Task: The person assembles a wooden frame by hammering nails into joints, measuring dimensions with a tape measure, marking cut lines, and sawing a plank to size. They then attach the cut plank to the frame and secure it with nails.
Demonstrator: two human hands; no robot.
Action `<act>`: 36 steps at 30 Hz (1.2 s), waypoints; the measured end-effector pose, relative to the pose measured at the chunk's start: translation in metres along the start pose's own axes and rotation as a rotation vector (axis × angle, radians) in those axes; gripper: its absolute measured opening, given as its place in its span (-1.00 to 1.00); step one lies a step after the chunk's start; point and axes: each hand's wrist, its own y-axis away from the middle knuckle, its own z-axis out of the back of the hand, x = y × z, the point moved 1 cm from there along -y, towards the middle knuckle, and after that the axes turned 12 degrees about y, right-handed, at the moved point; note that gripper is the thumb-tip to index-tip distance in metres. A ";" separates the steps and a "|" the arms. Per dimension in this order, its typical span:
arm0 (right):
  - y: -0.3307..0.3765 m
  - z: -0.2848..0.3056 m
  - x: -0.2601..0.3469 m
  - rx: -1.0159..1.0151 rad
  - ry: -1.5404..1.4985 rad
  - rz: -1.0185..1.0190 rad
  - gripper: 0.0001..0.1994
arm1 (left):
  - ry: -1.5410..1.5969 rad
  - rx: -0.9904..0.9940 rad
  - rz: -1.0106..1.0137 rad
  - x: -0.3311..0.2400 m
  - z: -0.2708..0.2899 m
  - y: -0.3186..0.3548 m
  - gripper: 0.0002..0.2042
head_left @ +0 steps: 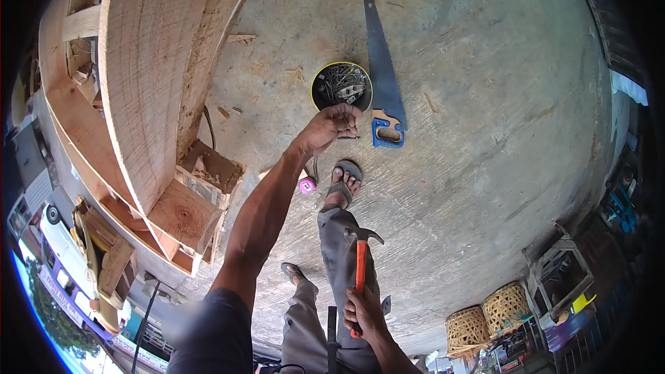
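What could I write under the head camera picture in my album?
Orange-handled hammer in the right grip, left grip by the bucket of metal bits, saw alongside.

I see a hammer point(361, 263) with a bright orange handle and a dark grey head. It is held low on its handle, with the head at the far end and the curved claw pointing right. Farther ahead stands a round black bucket point(341, 64) with a yellow rim. It is upright and open, and part of its near edge is hidden. Inside, thin grey nails point(337, 80) lie in a messy heap. A pale flat piece point(352, 92) with holes sits among them. Just outside the near edge, a thin dark bit point(350, 138) points sideways, too small to name.
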 end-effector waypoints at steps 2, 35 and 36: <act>-0.003 0.006 -0.002 0.023 -0.041 0.001 -0.82 | -0.071 -0.081 0.048 -0.005 0.004 -0.022 -0.90; 0.007 0.032 0.037 0.039 -0.104 -0.045 -0.82 | -1.563 -0.804 0.085 -0.002 0.072 -0.142 -0.76; 0.008 0.033 0.036 0.033 -0.094 -0.039 -0.82 | -1.581 -0.758 0.094 -0.002 0.079 -0.141 -0.75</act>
